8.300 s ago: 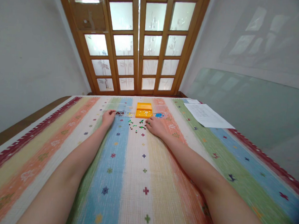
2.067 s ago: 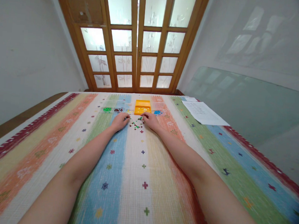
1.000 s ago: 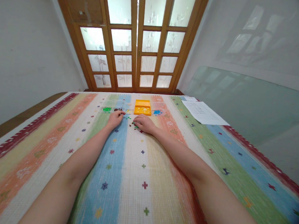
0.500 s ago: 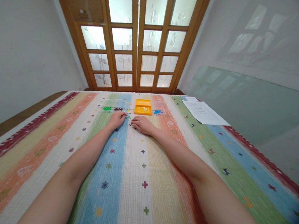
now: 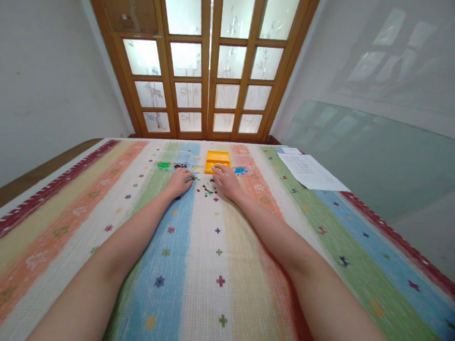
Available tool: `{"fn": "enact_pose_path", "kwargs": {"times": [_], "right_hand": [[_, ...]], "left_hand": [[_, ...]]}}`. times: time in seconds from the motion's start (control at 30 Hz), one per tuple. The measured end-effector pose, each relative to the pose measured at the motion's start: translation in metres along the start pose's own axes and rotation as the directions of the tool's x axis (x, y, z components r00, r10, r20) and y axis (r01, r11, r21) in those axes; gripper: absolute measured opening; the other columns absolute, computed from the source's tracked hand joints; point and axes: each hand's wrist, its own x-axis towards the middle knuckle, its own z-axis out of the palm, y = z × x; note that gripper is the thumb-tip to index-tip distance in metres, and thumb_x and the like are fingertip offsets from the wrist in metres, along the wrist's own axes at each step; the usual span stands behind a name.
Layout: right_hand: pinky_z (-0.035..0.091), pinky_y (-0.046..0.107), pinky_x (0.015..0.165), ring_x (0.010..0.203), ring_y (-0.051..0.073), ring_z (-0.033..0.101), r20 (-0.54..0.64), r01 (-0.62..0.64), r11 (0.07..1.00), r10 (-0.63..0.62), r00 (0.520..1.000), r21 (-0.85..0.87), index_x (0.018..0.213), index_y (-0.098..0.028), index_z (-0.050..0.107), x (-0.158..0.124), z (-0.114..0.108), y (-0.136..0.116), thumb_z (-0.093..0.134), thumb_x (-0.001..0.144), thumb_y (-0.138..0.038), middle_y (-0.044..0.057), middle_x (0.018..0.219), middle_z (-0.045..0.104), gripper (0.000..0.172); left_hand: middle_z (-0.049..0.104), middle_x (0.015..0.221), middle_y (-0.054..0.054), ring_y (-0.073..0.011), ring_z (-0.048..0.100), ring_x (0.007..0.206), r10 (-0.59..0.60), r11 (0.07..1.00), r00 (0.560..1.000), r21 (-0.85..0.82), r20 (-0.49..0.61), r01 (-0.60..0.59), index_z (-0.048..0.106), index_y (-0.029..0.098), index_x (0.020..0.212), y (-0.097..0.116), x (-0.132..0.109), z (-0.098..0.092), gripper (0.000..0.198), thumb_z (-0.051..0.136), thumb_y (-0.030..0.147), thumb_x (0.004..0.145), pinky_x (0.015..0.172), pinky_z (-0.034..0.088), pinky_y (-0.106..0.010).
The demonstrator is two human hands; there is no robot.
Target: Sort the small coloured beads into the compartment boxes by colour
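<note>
Far out on a striped cloth (image 5: 200, 272), both my arms are stretched forward. My left hand (image 5: 180, 180) rests knuckles up with its fingers curled, just left of a scatter of tiny green and dark beads (image 5: 206, 189). My right hand (image 5: 224, 179) lies at the front edge of an orange tray (image 5: 217, 157), fingers bent down over its near rim. What either hand holds is too small to make out. Clear little boxes hold sorted beads: green (image 5: 163, 165), dark red (image 5: 180, 165) and blue (image 5: 240, 170).
A printed sheet of paper (image 5: 309, 171) lies at the far right of the cloth. Wooden glazed doors (image 5: 212, 60) stand behind the table's far edge. White walls close in on both sides, with a glass panel (image 5: 369, 149) along the right.
My right hand has moved from the bead scatter up and right to the orange tray's front edge, uncovering the beads. My left hand has stayed put.
</note>
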Motion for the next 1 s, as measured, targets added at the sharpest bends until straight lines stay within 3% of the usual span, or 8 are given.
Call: {"fn": "enact_pose_path", "kwargs": {"times": [0.17,0.37,0.5,0.7,0.8,0.9,1.0], "right_hand": [[0.041,0.052,0.119,0.140,0.033,0.052,-0.004,-0.086,0.996,0.086,0.996,-0.018,0.144,-0.016,0.063,-0.001,0.003,0.014,0.056,0.104,-0.026,0.019,0.152,0.056,0.041],[0.038,0.054,0.122,0.143,0.034,0.049,0.011,-0.095,0.995,0.095,0.995,-0.022,0.141,-0.017,0.065,-0.006,0.007,0.018,0.058,0.104,-0.029,0.019,0.155,0.053,0.039],[0.041,0.054,0.120,0.141,0.032,0.051,0.002,-0.088,0.996,0.088,0.996,-0.025,0.137,-0.020,0.068,-0.006,0.009,0.019,0.058,0.104,-0.030,0.017,0.152,0.056,0.035],[0.042,0.050,0.118,0.136,0.030,0.054,-0.017,-0.081,0.997,0.081,0.997,0.007,0.130,-0.018,0.072,-0.006,0.006,0.019,0.054,0.104,-0.025,0.017,0.146,0.060,0.032],[0.046,0.046,0.111,0.121,0.028,0.062,0.005,-0.070,0.997,0.070,0.998,0.034,0.116,-0.018,0.078,-0.004,0.001,0.016,0.052,0.103,-0.020,0.015,0.126,0.071,0.029],[0.048,0.042,0.103,0.106,0.026,0.065,0.036,-0.058,0.997,0.056,0.998,0.054,0.105,-0.019,0.080,-0.003,-0.005,0.013,0.054,0.101,-0.019,0.012,0.108,0.076,0.027],[0.048,0.041,0.102,0.107,0.025,0.066,0.074,0.004,0.997,-0.010,0.997,0.076,0.102,-0.019,0.081,-0.003,-0.008,0.010,0.055,0.101,-0.020,0.011,0.108,0.077,0.026]], "left_hand": [[0.072,0.111,-0.011,-0.0326,0.059,0.114,-0.018,1.000,1.000,0.008,-0.003,0.018,0.082,0.024,0.099,0.004,-0.001,-0.002,0.020,0.065,0.025,0.089,0.110,0.044,-0.048],[0.073,0.104,-0.011,-0.0322,0.062,0.109,-0.030,1.000,0.999,0.005,-0.026,0.030,0.079,0.023,0.093,0.006,-0.001,-0.002,0.015,0.065,0.026,0.090,0.103,0.047,-0.045],[0.076,0.097,-0.009,-0.0263,0.067,0.089,-0.159,0.985,0.985,-0.086,-0.073,0.152,0.075,0.024,0.099,0.006,0.000,-0.003,0.015,0.063,0.025,0.089,0.088,0.052,-0.038],[0.073,0.088,-0.005,-0.0204,0.064,0.076,-0.317,0.931,0.921,-0.257,-0.226,0.258,0.071,0.022,0.098,-0.010,0.005,-0.003,0.016,0.057,0.022,0.089,0.079,0.051,-0.033],[0.072,0.093,-0.005,-0.0190,0.064,0.078,-0.378,0.890,0.882,-0.372,-0.282,0.263,0.069,0.022,0.099,-0.025,0.008,-0.003,0.015,0.056,0.024,0.091,0.079,0.052,-0.031],[0.071,0.097,-0.005,-0.0181,0.065,0.080,-0.471,0.831,0.824,-0.472,-0.315,0.294,0.068,0.021,0.104,-0.039,0.009,-0.005,0.017,0.057,0.026,0.091,0.079,0.053,-0.029],[0.071,0.098,-0.005,-0.0165,0.064,0.076,-0.566,0.767,0.755,-0.547,-0.332,0.335,0.069,0.019,0.107,-0.048,0.009,-0.010,0.021,0.060,0.025,0.089,0.075,0.053,-0.027]]}}
